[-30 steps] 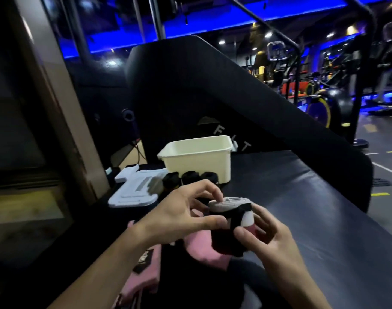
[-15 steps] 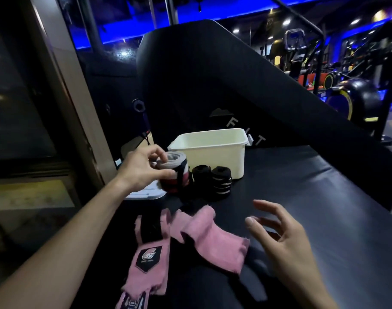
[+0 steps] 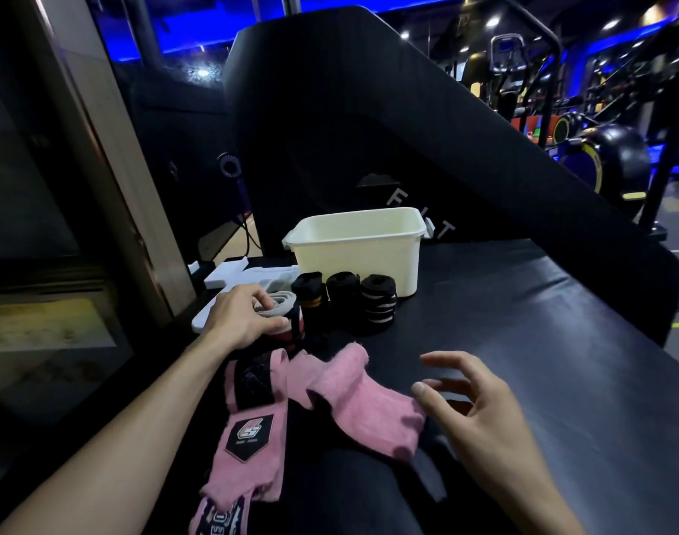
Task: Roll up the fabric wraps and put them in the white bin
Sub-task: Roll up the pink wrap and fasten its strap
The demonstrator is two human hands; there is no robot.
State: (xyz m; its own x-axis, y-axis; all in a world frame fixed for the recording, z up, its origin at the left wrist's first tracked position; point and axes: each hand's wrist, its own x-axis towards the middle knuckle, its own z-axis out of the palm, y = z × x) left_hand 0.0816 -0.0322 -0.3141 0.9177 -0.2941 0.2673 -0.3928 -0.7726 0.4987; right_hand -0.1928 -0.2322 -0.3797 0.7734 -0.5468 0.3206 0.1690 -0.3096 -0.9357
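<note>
My left hand (image 3: 242,319) grips a rolled wrap (image 3: 280,310), white on top with red and black below, standing on the black padded bench (image 3: 523,361) just left of three black rolled wraps (image 3: 345,301). Those rolls stand in a row in front of the white bin (image 3: 359,256). A loose pink wrap (image 3: 342,395) with a black logo patch lies unrolled across the bench in front of me. My right hand (image 3: 480,415) hovers over the bench beside the pink wrap's right end, fingers loosely spread, holding nothing.
A white plastic lid or tray (image 3: 237,279) lies at the bench's left edge behind my left hand. A tall black padded backrest (image 3: 369,129) rises behind the bin. A wooden-framed wall (image 3: 98,148) stands to the left; gym machines (image 3: 600,156) stand at the far right.
My left hand carried the rolled wrap from in front of me to the left of the black rolls and set it down. My right hand let go and drew back.
</note>
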